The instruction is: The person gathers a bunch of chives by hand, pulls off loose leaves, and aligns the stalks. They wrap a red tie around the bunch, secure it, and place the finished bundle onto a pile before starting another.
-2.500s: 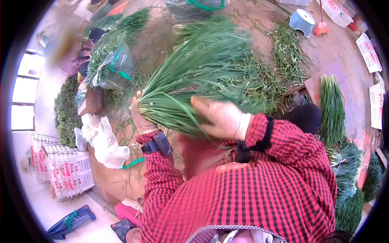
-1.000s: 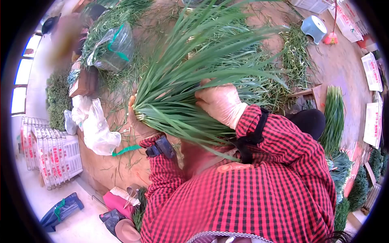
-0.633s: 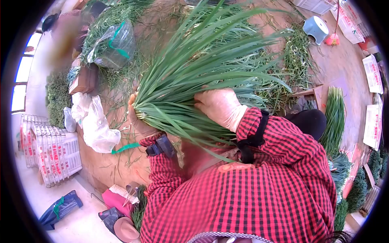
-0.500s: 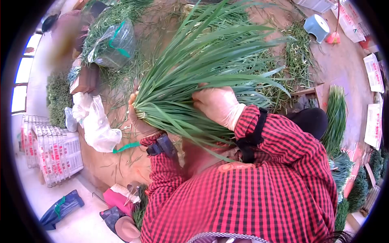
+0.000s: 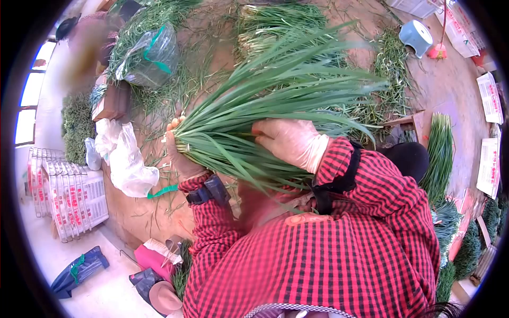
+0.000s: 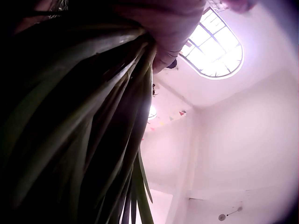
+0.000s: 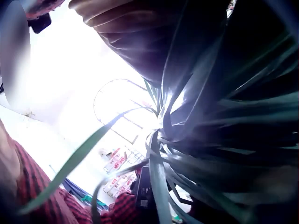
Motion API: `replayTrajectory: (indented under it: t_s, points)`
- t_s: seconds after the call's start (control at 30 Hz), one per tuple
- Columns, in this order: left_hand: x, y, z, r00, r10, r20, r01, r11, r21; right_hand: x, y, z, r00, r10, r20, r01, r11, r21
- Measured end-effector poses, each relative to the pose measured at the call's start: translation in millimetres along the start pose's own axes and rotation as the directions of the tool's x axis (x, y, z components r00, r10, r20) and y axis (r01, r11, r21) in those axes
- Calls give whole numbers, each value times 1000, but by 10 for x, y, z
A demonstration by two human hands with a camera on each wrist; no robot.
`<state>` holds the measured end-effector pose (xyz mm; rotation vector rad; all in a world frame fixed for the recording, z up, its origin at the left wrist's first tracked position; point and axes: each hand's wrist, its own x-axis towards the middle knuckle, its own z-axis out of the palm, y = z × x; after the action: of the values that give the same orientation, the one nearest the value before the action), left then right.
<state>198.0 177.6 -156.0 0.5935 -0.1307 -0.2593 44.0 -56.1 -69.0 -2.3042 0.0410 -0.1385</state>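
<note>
A large bunch of garlic chives [image 5: 265, 100] fans out to the right across the head view, its pale cut ends at the left. My left hand [image 5: 179, 156] grips the bunch around those ends, fingertips showing above them. Midway along the leaves, my gloved right hand [image 5: 292, 140] pinches some with thumb and fingers close together; the tips are partly hidden among the blades. The left wrist view has dark leaves [image 6: 107, 112] hanging below the left hand [image 6: 163, 28]. From the right wrist, the wrinkled glove [image 7: 135, 42] appears above spreading leaves [image 7: 74, 158].
Heaped chives [image 5: 281, 21] and loose trimmings [image 5: 389, 74] lie on the floor ahead. A neat bundle [image 5: 439, 148] stands at the right by a dark knee [image 5: 405, 161]. White plastic bags [image 5: 130, 164] and stacked crates [image 5: 71, 193] are left. A blue stool [image 5: 415, 38] stands back right.
The right hand, blurred while sweeping over the leaves earlier, now stays among them, turned slightly. The fanned leaf tips have swung down toward the right. The left hand keeps its grip.
</note>
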Motion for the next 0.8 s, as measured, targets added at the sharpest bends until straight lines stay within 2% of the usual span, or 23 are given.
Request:
replayTrajectory:
  t_s: [0.03,0.13,0.2,0.3,0.33,0.43,0.47,0.57,0.67,0.77,0.8]
  points:
    - [5,10,11,1000,-2,-5,2,1000,3,-1,-45,-75,1000,-10,0,10,999,41]
    - [16,41,76,1000,-3,3,3,1000,21,-22,-74,-182,984,111,140,-121,990,69]
    - [29,57,132,999,0,33,-2,999,40,-45,-78,-235,981,73,177,-90,992,89]
    - [10,37,226,997,17,-75,-12,998,64,-62,-81,-303,973,100,210,-126,985,114]
    - [-2,28,255,999,10,-32,-10,1000,23,-65,-77,-323,969,123,216,-151,981,123]
    - [-22,19,311,994,46,98,-37,996,-85,-11,-68,-356,913,185,364,-269,944,193]
    - [-33,19,322,996,59,73,-53,996,-76,-26,-88,-411,885,219,410,-340,906,250]
    - [-36,23,294,993,69,92,-63,996,-65,-3,-126,-382,835,232,499,-398,880,258]
    - [-53,27,313,994,74,81,-68,995,-74,2,-80,-307,859,179,480,-355,883,307]
    - [-63,25,320,996,78,49,-75,996,-57,-4,-81,-265,915,123,384,-210,959,192]
    - [-65,26,318,995,74,61,-71,996,-58,-1,-39,-185,900,141,412,-243,948,207]
